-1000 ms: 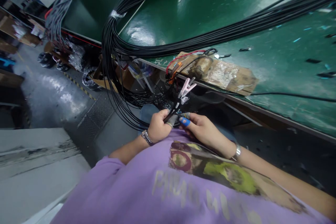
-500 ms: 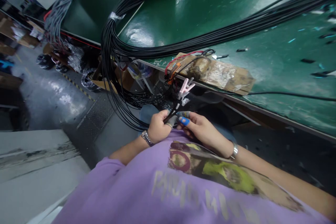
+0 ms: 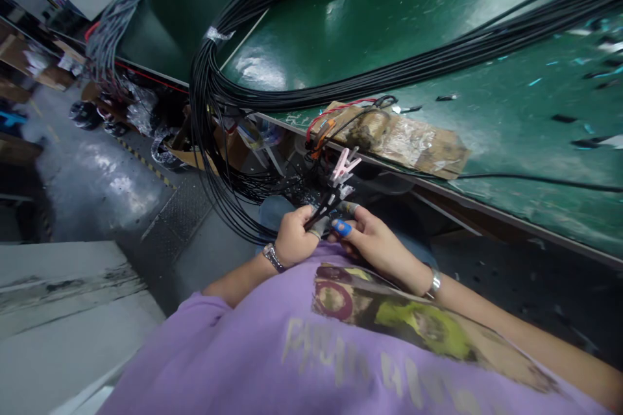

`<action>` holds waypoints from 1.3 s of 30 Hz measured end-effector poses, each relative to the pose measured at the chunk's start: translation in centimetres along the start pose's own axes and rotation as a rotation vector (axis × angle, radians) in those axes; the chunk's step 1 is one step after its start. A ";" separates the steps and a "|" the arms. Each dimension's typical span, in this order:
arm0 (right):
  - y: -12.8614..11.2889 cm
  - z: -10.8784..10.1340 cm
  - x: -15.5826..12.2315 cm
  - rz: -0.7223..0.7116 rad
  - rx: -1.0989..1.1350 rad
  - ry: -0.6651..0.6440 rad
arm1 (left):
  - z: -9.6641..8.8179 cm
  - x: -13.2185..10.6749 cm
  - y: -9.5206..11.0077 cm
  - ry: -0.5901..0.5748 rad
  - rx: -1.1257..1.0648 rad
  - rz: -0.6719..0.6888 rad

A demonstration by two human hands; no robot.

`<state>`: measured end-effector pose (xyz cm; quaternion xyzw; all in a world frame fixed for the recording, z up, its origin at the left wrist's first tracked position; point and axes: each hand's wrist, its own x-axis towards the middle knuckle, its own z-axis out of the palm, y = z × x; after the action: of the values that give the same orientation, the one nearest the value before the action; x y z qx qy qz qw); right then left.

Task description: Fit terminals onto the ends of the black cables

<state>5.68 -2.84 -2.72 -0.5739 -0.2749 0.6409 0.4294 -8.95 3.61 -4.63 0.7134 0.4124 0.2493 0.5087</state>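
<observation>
My left hand (image 3: 298, 235) is closed around thin black cables (image 3: 318, 213) in front of my body, with grey covering on the fingertips. Close to its right, my right hand (image 3: 377, 241) has curled fingers, a blue cover on the thumb and a grey one on the index finger. Whatever lies between those fingertips is too small to make out. Just beyond both hands, a pale pink clip (image 3: 343, 166) stands at the bench edge. Black cables hang in loops (image 3: 207, 84) from the bench down toward my left hand.
A green bench (image 3: 350, 26) carries a long bundle of black cables (image 3: 389, 74). Near its edge lies a taped cardboard piece (image 3: 413, 142) with red and orange wires. Black scraps (image 3: 563, 118) are scattered at right. A grey cable bundle (image 3: 114, 13) hangs at far left.
My right index finger has lifted a little away from the thumb, near the cable ends. My left hand keeps its grip almost in place. The view has shifted slightly.
</observation>
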 end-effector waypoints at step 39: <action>0.2 -1.2 -0.4 -0.519 -0.832 0.153 | -0.3 0.2 2.1 -0.014 -0.297 -0.160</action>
<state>6.81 -3.48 -2.94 -0.6547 -0.6087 0.3049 0.3285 -8.35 3.65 -2.62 0.5969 0.4229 0.2614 0.6297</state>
